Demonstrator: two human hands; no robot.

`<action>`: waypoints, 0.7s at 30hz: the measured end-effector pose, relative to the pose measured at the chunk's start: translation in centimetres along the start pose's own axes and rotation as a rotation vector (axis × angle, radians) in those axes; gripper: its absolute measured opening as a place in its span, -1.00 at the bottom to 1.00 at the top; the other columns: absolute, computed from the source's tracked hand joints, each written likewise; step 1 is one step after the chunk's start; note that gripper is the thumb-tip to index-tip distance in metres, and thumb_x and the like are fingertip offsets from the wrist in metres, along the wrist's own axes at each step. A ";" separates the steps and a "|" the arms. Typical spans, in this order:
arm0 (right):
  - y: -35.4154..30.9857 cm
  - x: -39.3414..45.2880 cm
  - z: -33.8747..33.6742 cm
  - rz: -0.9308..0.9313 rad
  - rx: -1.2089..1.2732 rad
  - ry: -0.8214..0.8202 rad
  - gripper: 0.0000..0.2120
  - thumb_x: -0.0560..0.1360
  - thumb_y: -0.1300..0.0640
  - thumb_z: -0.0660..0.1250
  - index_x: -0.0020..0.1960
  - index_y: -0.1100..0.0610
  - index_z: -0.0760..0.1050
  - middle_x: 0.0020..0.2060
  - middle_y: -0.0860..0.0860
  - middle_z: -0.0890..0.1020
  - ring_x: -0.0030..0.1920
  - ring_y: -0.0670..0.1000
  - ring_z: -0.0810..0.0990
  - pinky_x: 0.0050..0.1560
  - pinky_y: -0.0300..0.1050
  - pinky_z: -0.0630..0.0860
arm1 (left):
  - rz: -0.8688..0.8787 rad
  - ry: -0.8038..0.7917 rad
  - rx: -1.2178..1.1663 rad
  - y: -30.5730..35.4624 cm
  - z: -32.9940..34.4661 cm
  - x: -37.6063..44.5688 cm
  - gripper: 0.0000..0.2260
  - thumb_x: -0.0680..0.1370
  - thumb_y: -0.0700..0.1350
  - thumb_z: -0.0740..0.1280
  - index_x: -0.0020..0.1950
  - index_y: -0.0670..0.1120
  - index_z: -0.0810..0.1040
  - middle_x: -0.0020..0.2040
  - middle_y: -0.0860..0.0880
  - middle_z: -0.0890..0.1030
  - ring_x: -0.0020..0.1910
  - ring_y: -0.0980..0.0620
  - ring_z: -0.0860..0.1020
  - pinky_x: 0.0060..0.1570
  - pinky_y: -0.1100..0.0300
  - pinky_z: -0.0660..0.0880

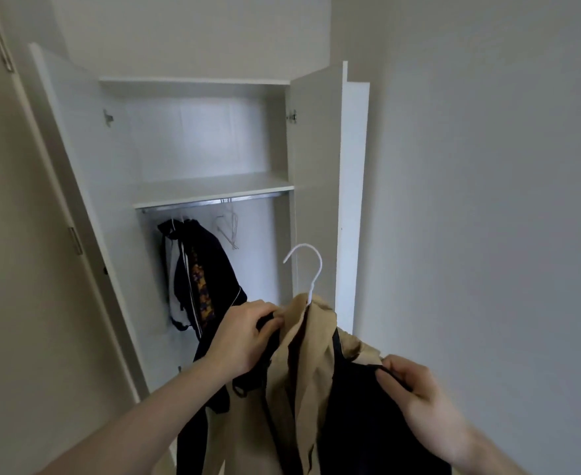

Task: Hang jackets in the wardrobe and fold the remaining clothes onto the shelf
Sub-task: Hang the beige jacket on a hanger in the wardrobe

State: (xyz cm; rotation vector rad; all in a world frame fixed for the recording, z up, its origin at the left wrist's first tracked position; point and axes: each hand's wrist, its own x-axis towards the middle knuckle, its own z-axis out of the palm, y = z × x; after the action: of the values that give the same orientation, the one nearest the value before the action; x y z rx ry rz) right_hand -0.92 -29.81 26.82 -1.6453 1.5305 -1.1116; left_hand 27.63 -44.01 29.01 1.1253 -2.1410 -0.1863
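Note:
A tan jacket with black lining (303,368) hangs on a white hanger (311,269) in front of the open wardrobe. My left hand (248,337) pinches the jacket's left shoulder near the hanger neck. My right hand (416,389) pinches a black edge of the garment on the right. Inside, a dark jacket with a patterned strip (200,275) hangs on the metal rail (213,203) at the left, with bare wire hangers (229,228) beside it. The white shelf (210,190) above the rail carries nothing.
Both wardrobe doors stand open: the left door (76,186) and the right door (316,186). A beige door or panel with hinges (15,269) fills the left side. A plain wall (488,200) is at the right.

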 end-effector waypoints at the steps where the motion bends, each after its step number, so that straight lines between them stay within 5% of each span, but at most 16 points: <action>1: -0.1 1.5 1.0 0.006 0.007 -0.008 -0.72 0.65 0.14 0.30 -0.24 0.10 0.42 -0.42 -0.11 0.37 -0.37 -0.13 0.36 -0.32 -0.18 0.27 | 0.011 -0.005 0.003 -1.1 -0.1 0.6 -0.87 0.61 0.05 0.27 -0.02 0.16 0.61 -0.18 0.30 0.54 -0.10 0.28 0.51 -0.14 0.41 0.34; 6: -0.8 8.4 5.2 0.053 0.079 0.036 -0.73 0.63 0.13 0.31 -0.26 0.02 0.52 -0.44 -0.11 0.45 -0.39 -0.15 0.41 -0.32 -0.25 0.32 | 0.039 -0.036 0.072 -7.0 -1.1 5.6 -0.85 0.65 0.03 0.25 0.10 0.14 0.61 -0.03 0.23 0.56 -0.02 0.20 0.48 0.04 0.20 0.40; 12: -0.3 14.5 8.5 0.080 0.170 0.109 -0.71 0.62 0.16 0.32 -0.28 0.07 0.55 -0.45 -0.07 0.47 -0.42 -0.13 0.42 -0.40 -0.32 0.31 | -0.010 -0.031 0.072 -13.2 -0.5 9.6 -0.68 0.67 -0.03 0.24 0.43 0.06 0.51 0.38 0.11 0.45 0.38 0.09 0.36 0.42 0.11 0.31; 21: 3.3 27.0 10.1 0.109 0.179 0.190 -0.75 0.59 0.18 0.33 -0.27 0.10 0.56 -0.48 -0.05 0.47 -0.42 -0.11 0.43 -0.32 -0.17 0.35 | -0.029 -0.029 -0.042 -18.9 3.0 17.6 -0.66 0.62 0.05 0.22 0.40 0.14 0.46 0.35 0.32 0.36 0.40 0.34 0.25 0.38 0.33 0.22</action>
State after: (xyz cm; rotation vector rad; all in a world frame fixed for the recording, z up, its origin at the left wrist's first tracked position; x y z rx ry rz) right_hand 5.76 -57.90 23.84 -1.3532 1.5671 -1.3353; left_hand 31.74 -69.65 27.87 1.1361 -2.1370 -0.2607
